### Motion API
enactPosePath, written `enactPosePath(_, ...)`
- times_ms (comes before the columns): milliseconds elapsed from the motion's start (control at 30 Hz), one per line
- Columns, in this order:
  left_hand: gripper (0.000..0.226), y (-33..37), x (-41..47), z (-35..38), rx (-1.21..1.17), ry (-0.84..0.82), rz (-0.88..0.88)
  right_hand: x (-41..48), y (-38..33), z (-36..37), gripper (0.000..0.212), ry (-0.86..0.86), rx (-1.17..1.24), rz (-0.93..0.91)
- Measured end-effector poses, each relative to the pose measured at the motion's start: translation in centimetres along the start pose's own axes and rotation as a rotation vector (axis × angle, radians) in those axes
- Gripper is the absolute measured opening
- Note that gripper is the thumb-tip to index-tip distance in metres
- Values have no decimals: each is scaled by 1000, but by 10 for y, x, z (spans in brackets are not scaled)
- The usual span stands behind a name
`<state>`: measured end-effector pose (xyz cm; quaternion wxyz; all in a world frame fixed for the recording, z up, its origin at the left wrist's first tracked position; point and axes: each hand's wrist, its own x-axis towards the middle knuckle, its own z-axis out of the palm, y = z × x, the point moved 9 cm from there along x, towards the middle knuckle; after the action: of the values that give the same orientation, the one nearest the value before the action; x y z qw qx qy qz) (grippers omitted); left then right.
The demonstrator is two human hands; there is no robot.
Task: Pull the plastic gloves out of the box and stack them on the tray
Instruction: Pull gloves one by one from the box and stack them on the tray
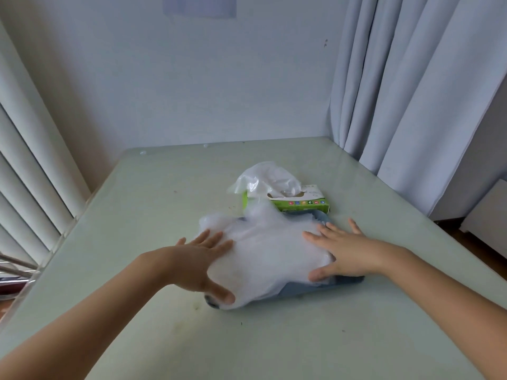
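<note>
On the blue plastic tray [354, 281], both spread, flat hands, left hand [197, 259] and right hand [348, 249], press the heap of clear plastic gloves [269, 250], apparently to flatten the springy film, while another translucent glove [263, 179] stands ready in the green-and-white cardboard box [301, 202].

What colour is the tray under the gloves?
The tray is blue-grey, seen best at its near edge in the head view.

green box [300, 205], small coloured icons, print too small to read
</note>
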<state>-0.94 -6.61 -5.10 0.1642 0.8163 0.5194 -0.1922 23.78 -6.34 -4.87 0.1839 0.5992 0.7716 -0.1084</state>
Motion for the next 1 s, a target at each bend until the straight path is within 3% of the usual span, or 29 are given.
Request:
enactPosePath(67, 110, -3, -6, -9, -13, -31, -2, -3, 6, -9, 92, 10, 91, -28)
enactPosePath(167, 95, -12, -10, -35, -113, 1, -53, -5, 21, -40, 68, 173, 304, -29)
enactPosePath(267, 70, -16, -2, -85, -145, 226, -40, 4, 36, -82, 27, 401, 539, -49)
enactPosePath(333, 49, -20, 13, -118, -250, 413, -43, 23, 42, -104, 16, 497, 583, -62)
enactPosePath(400, 31, -25, 35, -139, -396, 547, -73, 50, 48, -119, 28, 549, 618, -44)
enactPosePath(500, 26, -20, 70, -148, -547, 603, -96, 92, 52, -134, 56, 526, 723, 20)
enactPosePath(600, 12, 7, 86, -156, -588, 700, 25, 133, 50, -132, 68, 368, 736, 101)
enactPosePath(700, 13, 39, 95, -154, -574, 706, 145, 156, 47, -125, 77, 281, 791, 158)
enactPosePath(833, 12, 36, 121, -134, -796, 559, 19, 166, 47, -131, 59, 403, 1017, 109)
enactPosePath(1000, 20, 20, 136, -117, -1402, 452, -28, 148, 44, -153, 23, 645, 1152, -46)
